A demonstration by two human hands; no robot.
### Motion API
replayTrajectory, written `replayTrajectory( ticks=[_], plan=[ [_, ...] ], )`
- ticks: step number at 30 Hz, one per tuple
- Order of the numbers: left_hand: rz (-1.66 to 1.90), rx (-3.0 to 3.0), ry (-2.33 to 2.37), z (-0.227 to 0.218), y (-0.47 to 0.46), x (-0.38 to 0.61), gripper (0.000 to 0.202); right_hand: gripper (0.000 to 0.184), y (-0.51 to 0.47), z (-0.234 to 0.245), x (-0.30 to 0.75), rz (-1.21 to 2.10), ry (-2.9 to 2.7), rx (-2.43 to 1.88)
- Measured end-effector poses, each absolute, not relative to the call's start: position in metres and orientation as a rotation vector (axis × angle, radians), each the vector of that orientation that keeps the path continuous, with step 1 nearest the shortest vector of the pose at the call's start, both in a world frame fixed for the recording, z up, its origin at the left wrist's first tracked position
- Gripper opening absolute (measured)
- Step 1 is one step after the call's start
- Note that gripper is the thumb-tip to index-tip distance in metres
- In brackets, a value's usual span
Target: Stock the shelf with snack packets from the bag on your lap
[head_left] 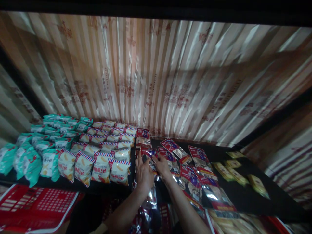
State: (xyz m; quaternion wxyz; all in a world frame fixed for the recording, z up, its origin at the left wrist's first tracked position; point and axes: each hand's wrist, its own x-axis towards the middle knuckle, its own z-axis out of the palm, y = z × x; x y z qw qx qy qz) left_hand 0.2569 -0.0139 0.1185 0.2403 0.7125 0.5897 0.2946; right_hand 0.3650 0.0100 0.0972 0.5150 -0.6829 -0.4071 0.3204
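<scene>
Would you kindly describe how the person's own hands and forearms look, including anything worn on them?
The ungloved left hand and ungloved right hand lead into slender, tapering bare forearms. No watch or bracelet shows at either wrist, and I see no markings or cables. A pale edge near the left elbow may be a sleeve; the dim light leaves that unclear.

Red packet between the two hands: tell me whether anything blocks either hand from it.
Nothing visible does. The left hand and right hand both have their fingers at the red packet. Another packet lies just beyond it, not in between.
</scene>
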Motion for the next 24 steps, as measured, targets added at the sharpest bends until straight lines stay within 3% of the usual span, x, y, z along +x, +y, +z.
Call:
replayTrajectory(
  ticks=[5, 15, 24],
  plan=[
    [0.857, 1.948, 1.626, 0.118, 0.005, 0.262, 0.048, 0.028, 0.036, 0.096, 0.369, 0.626, -1.105, -1.641],
    [0.861, 1.922, 1.719, 0.110, 0.041, 0.274, 0.040, 0.052, 0.077, 0.084, 0.377, 0.508, -1.188, -1.854],
    [0.744, 1.913, 1.780, 0.102, 0.055, 0.277, 0.041, 0.037, 0.093, 0.078, 0.375, 0.417, -1.315, -1.922]
  ],
)
